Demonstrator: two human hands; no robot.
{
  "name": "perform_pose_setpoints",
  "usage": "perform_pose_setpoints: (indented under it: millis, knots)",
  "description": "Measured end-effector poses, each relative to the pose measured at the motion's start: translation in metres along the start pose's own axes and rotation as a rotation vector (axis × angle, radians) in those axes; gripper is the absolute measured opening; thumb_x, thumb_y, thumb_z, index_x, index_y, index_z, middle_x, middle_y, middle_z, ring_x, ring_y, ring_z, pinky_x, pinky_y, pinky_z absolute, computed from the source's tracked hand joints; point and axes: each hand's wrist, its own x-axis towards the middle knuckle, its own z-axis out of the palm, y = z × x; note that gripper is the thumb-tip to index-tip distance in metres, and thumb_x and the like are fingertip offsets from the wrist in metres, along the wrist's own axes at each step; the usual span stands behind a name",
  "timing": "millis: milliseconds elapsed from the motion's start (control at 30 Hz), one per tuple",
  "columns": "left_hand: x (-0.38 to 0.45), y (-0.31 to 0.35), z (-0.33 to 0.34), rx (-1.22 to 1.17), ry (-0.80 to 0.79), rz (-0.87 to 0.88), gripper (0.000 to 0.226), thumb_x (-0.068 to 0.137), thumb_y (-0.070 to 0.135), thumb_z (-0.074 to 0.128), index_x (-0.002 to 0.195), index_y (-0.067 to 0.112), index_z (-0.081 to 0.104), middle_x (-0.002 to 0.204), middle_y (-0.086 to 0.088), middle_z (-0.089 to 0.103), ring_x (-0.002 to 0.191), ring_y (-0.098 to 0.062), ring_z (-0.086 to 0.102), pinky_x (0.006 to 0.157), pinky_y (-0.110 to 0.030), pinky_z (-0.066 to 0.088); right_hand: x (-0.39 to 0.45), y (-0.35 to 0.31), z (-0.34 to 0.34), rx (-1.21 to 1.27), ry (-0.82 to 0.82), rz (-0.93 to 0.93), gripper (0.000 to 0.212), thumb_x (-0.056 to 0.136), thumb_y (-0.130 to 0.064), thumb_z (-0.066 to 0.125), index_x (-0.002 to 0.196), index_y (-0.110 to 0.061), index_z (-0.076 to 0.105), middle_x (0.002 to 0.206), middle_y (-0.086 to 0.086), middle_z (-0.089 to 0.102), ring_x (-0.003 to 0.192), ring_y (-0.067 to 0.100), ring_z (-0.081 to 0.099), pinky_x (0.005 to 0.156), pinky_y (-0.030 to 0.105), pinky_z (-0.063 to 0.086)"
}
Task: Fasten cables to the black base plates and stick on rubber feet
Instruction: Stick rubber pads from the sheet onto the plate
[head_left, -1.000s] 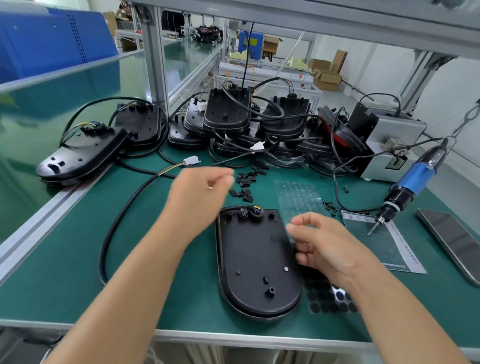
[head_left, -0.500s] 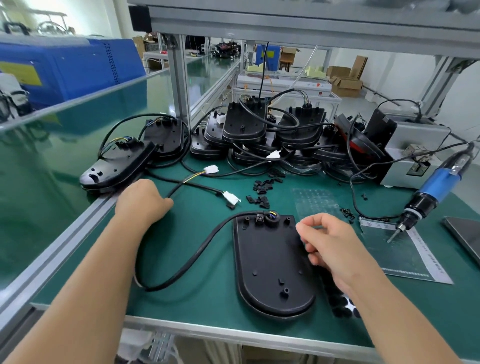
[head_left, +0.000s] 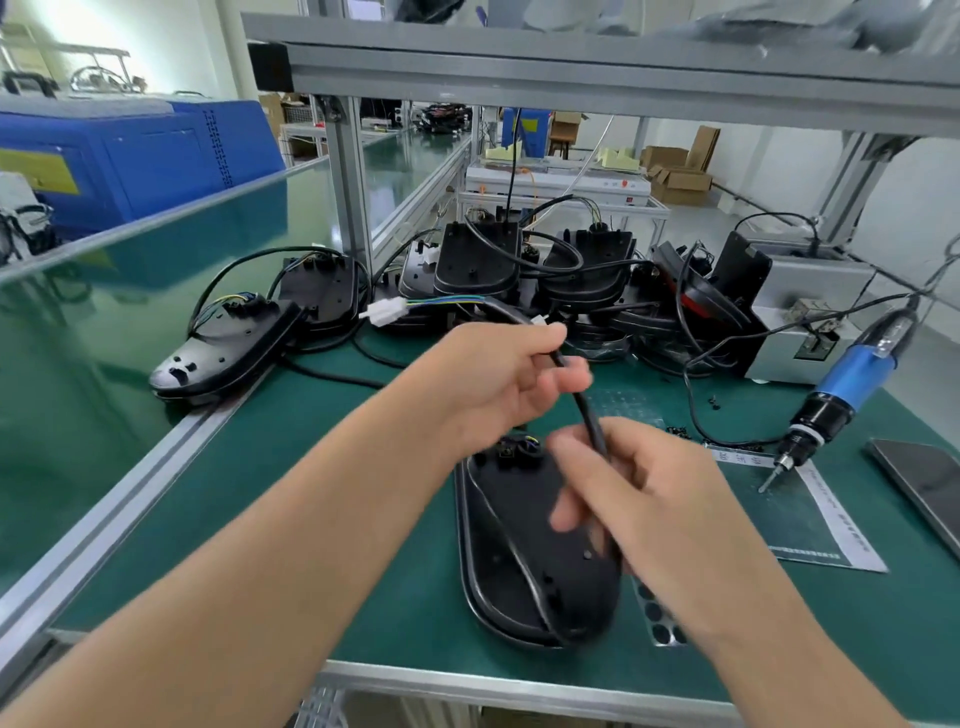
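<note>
The black base plate (head_left: 535, 551) lies flat on the green bench (head_left: 332, 499) at lower centre of the frame, its long axis running from the near bench edge away toward the back, with the cable socket at its far end. A black cable (head_left: 584, 410) rises from it: the right hand (head_left: 654, 499) pinches it low over the plate, and the left hand (head_left: 498, 384) grips it higher, above the plate. Beyond the left hand the cable ends in coloured wires and a white connector (head_left: 385, 312) pointing to the left of the frame. A sheet of round rubber feet (head_left: 660, 621) lies just right of the plate. The printed sheet (head_left: 810, 514) under the blue screwdriver (head_left: 852, 379) carries writing too blurred to read.
</note>
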Motion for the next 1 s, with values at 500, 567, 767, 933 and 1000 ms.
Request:
perform_pose_setpoints:
  millis: [500, 567, 767, 933, 1000]
  knots:
    - [-0.014, -0.066, -0.076, 0.512, 0.478, -0.12, 0.019, 0.092, 0.041, 0.049, 0.095, 0.026, 0.06, 0.059, -0.009, 0.069, 0.046, -0.021, 0.066, 0.043, -0.023, 0.049, 0.031, 0.069, -0.012, -0.659, -0.078, 0.177, 0.042, 0.101, -0.049, 0.033, 0.139, -0.04, 0.047, 0.136, -0.017, 0.056, 0.124, 0.011, 0.051, 0.092, 0.023, 0.04]
    - [-0.018, -0.074, -0.071, 0.424, 0.498, -0.086, 0.024, 0.09, 0.046, 0.052, 0.088, 0.027, 0.066, 0.057, 0.0, 0.064, 0.045, -0.012, 0.059, 0.048, -0.022, 0.05, 0.038, 0.07, -0.005, -0.607, -0.091, 0.181, 0.043, 0.102, -0.047, 0.032, 0.144, -0.04, 0.041, 0.146, -0.014, 0.047, 0.133, 0.012, 0.045, 0.099, 0.028, 0.038]
    - [-0.027, -0.065, -0.071, 0.248, 0.45, 0.092, 0.046, 0.08, 0.053, 0.063, 0.125, 0.054, 0.054, 0.102, 0.011, 0.067, 0.093, -0.011, 0.064, 0.099, -0.041, 0.049, 0.062, 0.071, 0.046, -0.227, -0.025, 0.15, 0.043, 0.102, -0.035, 0.039, 0.144, -0.029, 0.044, 0.149, -0.01, 0.044, 0.137, 0.012, 0.039, 0.108, 0.029, 0.03]
    - [-0.048, -0.041, -0.105, 0.062, 0.41, 0.138, 0.031, 0.081, 0.065, 0.056, 0.097, 0.045, 0.074, 0.096, 0.017, 0.074, 0.088, -0.003, 0.071, 0.083, -0.032, 0.051, 0.08, 0.06, 0.095, -0.159, -0.105, 0.079, 0.043, 0.101, -0.036, 0.037, 0.144, -0.033, 0.044, 0.148, -0.017, 0.043, 0.138, 0.008, 0.036, 0.11, 0.027, 0.027]
    - [-0.056, -0.042, -0.125, 0.175, 0.452, 0.212, 0.064, 0.076, 0.049, 0.071, 0.136, 0.041, 0.05, 0.112, 0.016, 0.069, 0.101, -0.007, 0.068, 0.095, -0.036, 0.051, 0.087, 0.055, 0.113, -0.186, -0.158, 0.039, 0.044, 0.102, -0.037, 0.032, 0.145, -0.033, 0.043, 0.149, -0.016, 0.041, 0.139, 0.009, 0.035, 0.109, 0.027, 0.026]
